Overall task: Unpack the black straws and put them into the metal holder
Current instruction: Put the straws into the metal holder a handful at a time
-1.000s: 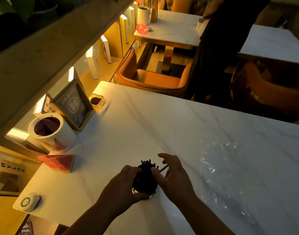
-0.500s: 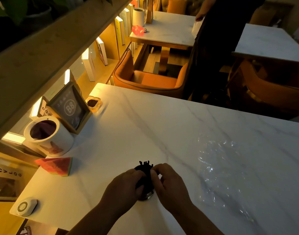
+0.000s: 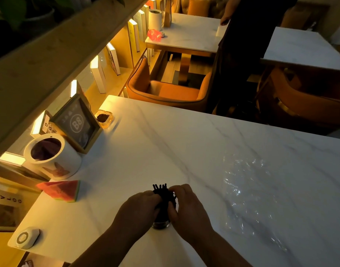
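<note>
A bundle of black straws [image 3: 163,193] stands upright in the metal holder [image 3: 161,225] near the front edge of the white marble table [image 3: 184,143]. My left hand [image 3: 141,211] wraps the bundle from the left, fingers curled round it. My right hand [image 3: 186,205] grips the same bundle from the right, thumb and fingers closed on the straws. Only the straw tips and the holder's base show between my hands.
Crumpled clear plastic wrap [image 3: 248,189] lies to the right. At the left stand a white canister [image 3: 53,158], a framed B8 sign [image 3: 78,124], a small ashtray [image 3: 104,118], a watermelon slice [image 3: 61,190] and a call button [image 3: 27,237]. A person in dark clothes [image 3: 248,45] stands beyond an orange chair [image 3: 165,89].
My right hand has drawn in from a spread pose and closed on the straws, and both hands now squeeze the bundle together. The stray straw sticking out to the right is gathered in.
</note>
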